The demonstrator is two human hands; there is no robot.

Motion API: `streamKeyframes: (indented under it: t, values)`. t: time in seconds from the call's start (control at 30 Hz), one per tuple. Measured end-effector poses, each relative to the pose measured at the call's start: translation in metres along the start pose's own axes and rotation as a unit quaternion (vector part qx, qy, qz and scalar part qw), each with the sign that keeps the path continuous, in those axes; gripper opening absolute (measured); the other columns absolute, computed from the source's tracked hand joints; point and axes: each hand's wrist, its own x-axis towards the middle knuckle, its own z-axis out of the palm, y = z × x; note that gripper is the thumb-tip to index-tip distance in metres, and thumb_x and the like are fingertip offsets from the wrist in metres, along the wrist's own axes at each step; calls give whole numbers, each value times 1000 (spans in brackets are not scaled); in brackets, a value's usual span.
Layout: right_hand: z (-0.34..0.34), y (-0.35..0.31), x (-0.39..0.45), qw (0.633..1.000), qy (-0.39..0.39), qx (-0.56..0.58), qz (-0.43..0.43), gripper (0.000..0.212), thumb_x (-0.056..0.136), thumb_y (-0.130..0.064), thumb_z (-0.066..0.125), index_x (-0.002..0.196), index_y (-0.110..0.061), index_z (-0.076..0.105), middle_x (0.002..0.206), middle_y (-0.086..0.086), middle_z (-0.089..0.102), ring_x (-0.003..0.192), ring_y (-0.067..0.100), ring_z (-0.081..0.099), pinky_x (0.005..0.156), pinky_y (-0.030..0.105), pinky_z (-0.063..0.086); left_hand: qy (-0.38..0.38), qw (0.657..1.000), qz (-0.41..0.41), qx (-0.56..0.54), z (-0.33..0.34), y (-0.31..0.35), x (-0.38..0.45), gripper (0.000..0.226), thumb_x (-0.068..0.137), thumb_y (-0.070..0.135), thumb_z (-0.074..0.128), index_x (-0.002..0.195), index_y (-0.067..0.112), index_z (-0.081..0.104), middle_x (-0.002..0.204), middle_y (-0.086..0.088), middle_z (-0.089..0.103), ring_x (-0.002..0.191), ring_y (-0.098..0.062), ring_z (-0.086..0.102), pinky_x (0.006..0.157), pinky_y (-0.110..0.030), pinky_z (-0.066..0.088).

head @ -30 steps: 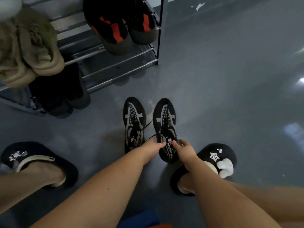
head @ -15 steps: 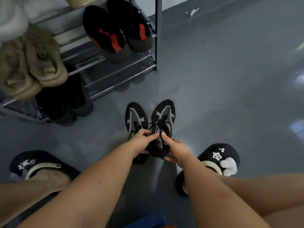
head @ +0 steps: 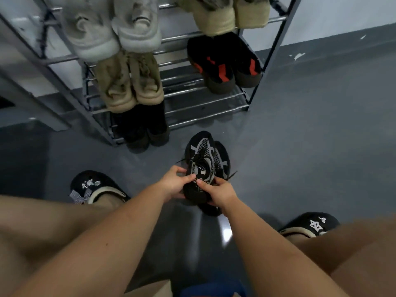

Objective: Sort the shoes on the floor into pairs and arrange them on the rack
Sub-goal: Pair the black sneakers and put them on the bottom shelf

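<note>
Grey floor [head: 310, 136], centre frame: left hand [head: 173, 185] and right hand [head: 220, 192] both grasp the black sneakers [head: 203, 161] at the heels, held together, lifted. Rack [head: 276, 46], upper frame, carries grey, tan, black and red-marked pairs. Black slippers [head: 92, 185] sit on both feet, lower left and lower right.

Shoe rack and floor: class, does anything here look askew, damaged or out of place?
Mostly tidy. The rack holds matched pairs side by side. Only the black-and-grey sneakers are off it, pressed together, gripped by the left hand and right hand. The floor shows chipped paint near the wall.
</note>
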Motion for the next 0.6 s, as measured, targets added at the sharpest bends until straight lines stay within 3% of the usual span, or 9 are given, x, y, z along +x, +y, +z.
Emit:
streamKeyframes:
  t: [0.1,0.27,0.47,0.6]
  values:
    - [20,11,8,999,-2,-40,19,56,76,-24,79,124,-5,58,116,12,67,102,24,66,91,41,55,19,1000,-11,-17,-19,-16,1,30,89,15,63,110,15,42,127,-20,54,99,-29,56,63,-39,52]
    - [37,19,25,994,0,-105,23,62,70,-33,82,122,-7,61,112,12,70,102,25,68,93,44,54,30,998,-35,-46,-31,-29,13,28,90,15,60,112,17,42,130,-18,52,100,-29,55,58,-36,51]
    - [31,14,33,981,-9,-192,3,53,79,-30,75,125,-9,58,116,3,65,106,18,63,98,33,49,32,995,-63,-69,-28,-38,38,38,92,11,57,128,11,42,128,-14,53,102,-25,54,76,-41,50]
    - [6,12,38,931,124,-342,-39,73,79,-43,71,142,-21,40,138,6,42,128,25,45,108,36,37,59,995,-66,-40,-23,-58,50,50,88,5,61,133,10,39,136,-11,51,120,-30,52,97,-48,47]
